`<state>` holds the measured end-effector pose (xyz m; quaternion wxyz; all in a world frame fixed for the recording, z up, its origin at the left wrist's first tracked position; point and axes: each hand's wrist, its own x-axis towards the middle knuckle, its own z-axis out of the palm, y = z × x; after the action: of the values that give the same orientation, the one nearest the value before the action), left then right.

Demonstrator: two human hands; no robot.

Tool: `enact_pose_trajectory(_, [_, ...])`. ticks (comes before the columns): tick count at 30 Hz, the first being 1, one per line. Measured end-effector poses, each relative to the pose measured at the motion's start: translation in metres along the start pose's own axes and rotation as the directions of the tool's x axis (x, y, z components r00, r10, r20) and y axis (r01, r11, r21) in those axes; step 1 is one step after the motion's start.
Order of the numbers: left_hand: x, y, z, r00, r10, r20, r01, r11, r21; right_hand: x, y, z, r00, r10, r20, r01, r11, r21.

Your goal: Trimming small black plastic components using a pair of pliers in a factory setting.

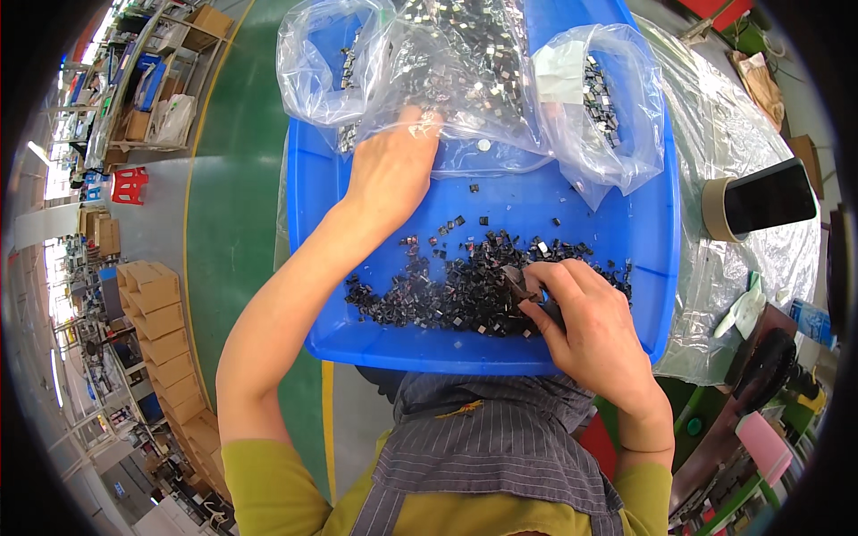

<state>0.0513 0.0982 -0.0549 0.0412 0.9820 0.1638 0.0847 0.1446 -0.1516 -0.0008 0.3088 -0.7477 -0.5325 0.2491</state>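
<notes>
A blue plastic tub (661,295) holds a spread heap of small black square pieces (465,286). My right hand (590,322) is over the heap's right side, thumb and fingers closed on a small dark flat piece (518,284). Farther up, my left hand (393,170) reaches to the near edge of a large clear plastic bag (474,152) full of dark and pale square pieces. Its fingers look curled, partly behind the film, and what they hold is hidden. A small round white piece (483,145) shows by the bag's mouth.
Open clear bags with pieces inside stand left (308,98) and right (643,134). On the film-covered surface at right are a tape roll (718,210) with a black phone-like slab (770,201) and a white-handled tool (742,308). Cardboard boxes (156,322) line the left.
</notes>
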Motion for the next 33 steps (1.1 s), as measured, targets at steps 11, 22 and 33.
enact_pose_trajectory(11, [-0.005,0.018,-0.005,0.998,-0.053,0.041,0.047,0.99,0.134,0.001,-0.005,0.0,1.0,0.026,0.018,-0.026,1.0,-0.017])
enact_pose_trajectory(22, [-0.039,0.072,-0.073,0.796,-0.013,0.606,0.588,-0.221,-0.778,0.002,0.0,0.0,0.983,0.174,-0.061,-0.162,0.972,0.168])
enact_pose_trajectory(33, [-0.044,0.075,-0.068,0.919,-0.208,0.334,0.274,-0.274,-0.922,0.006,-0.002,0.003,0.987,0.15,-0.062,-0.14,0.98,0.141])
